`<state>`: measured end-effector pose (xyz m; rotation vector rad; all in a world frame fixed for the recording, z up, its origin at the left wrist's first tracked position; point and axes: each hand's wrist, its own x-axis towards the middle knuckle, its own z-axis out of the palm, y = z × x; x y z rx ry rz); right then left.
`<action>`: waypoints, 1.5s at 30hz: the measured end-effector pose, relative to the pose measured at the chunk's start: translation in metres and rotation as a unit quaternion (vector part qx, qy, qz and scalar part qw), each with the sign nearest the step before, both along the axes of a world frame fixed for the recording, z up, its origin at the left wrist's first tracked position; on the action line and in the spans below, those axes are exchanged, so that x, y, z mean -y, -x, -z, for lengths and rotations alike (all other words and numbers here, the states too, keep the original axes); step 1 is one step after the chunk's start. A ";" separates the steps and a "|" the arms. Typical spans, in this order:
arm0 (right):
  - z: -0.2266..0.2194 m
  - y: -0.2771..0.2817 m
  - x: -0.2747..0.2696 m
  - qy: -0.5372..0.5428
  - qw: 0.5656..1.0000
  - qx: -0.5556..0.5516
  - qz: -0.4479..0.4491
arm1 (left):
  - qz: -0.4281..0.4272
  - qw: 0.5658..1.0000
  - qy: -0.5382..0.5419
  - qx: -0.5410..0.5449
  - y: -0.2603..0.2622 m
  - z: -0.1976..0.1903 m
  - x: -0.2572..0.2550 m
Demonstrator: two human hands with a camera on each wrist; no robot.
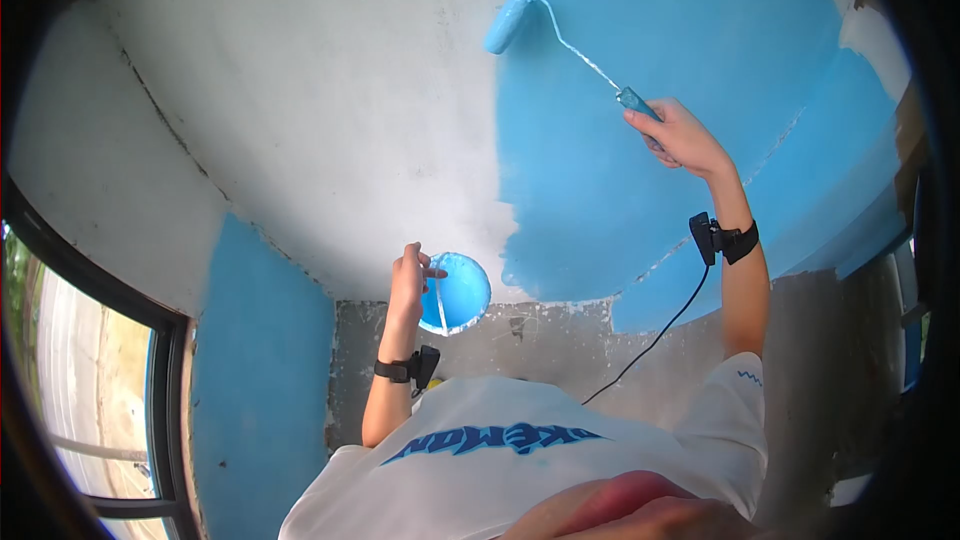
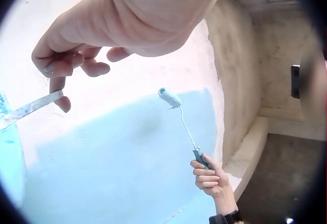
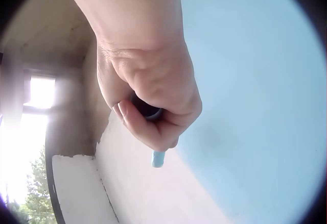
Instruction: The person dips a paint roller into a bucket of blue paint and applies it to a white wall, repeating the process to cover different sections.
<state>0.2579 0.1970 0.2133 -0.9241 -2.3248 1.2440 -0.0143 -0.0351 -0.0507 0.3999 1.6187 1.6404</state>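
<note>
My right hand [image 1: 680,135] grips the handle of a paint roller [image 1: 508,22], whose blue sleeve lies against the wall at the edge between white plaster [image 1: 330,110] and fresh blue paint [image 1: 680,30]. In the right wrist view the fingers [image 3: 153,106] wrap the handle and the roller [image 3: 158,158] pokes out below them. My left hand [image 1: 410,275] holds up a small bucket [image 1: 460,292] of blue paint by its thin handle [image 2: 30,106], fingers [image 2: 76,63] curled round it. The left wrist view also shows the roller [image 2: 169,97] and right hand [image 2: 209,175].
A dark-framed window [image 1: 90,380] opens at the lower left, beside a blue-painted wall patch [image 1: 260,360]. Bare grey surface [image 1: 560,340] runs below the painted area. A cable [image 1: 660,335] hangs from the right wrist strap. A wall corner [image 1: 170,130] crosses the upper left.
</note>
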 end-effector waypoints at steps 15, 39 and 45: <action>-0.148 -0.013 -0.136 -0.172 0.985 -0.023 -0.021 | -0.104 0.992 0.064 0.013 -0.010 0.004 -0.013; 0.125 0.021 -0.105 0.302 0.838 -0.454 0.013 | -0.304 0.952 0.008 0.016 -0.034 -0.006 0.011; 0.131 0.086 -0.098 0.360 0.782 -0.509 -0.017 | -0.300 0.953 0.045 0.012 -0.021 0.005 0.015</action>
